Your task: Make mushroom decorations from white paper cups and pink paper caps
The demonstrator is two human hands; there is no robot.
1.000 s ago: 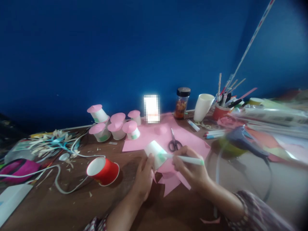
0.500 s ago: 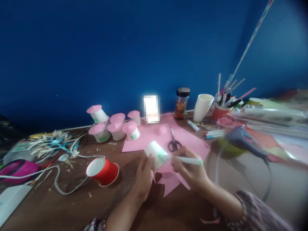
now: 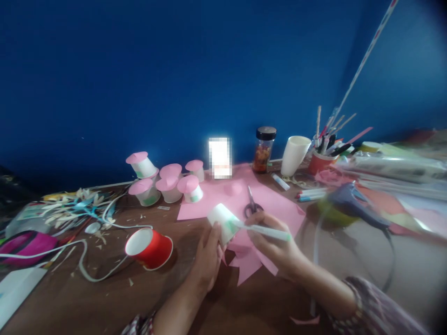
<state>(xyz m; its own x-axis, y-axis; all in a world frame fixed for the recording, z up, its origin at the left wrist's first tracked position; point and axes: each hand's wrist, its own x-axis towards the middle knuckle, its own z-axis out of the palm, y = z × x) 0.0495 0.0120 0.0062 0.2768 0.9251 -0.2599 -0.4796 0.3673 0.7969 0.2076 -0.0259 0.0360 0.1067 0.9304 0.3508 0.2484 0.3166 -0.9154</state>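
Observation:
A small white paper cup (image 3: 223,222) with green colouring on its side is tilted in my left hand (image 3: 209,253), whose fingers wrap round its lower part. My right hand (image 3: 274,242) grips a white marker (image 3: 268,231) with a green end, its tip at the green patch on the cup. Beneath and behind the cup lies pink paper (image 3: 209,200), with black-handled scissors (image 3: 252,207) on it just beyond my right hand. Cut pink scraps (image 3: 246,265) lie under my hands.
Several white cups with pink tops (image 3: 143,188) stand at the back left. A red cup (image 3: 153,249) sits left of my left arm. Farther right are a jar (image 3: 262,151), a white cup (image 3: 295,156) and a glue gun (image 3: 356,207). Cords and scraps lie at the left.
The cup has tilted and shifted slightly left in my left hand. My right hand has moved a little, and the marker slants down more to the right.

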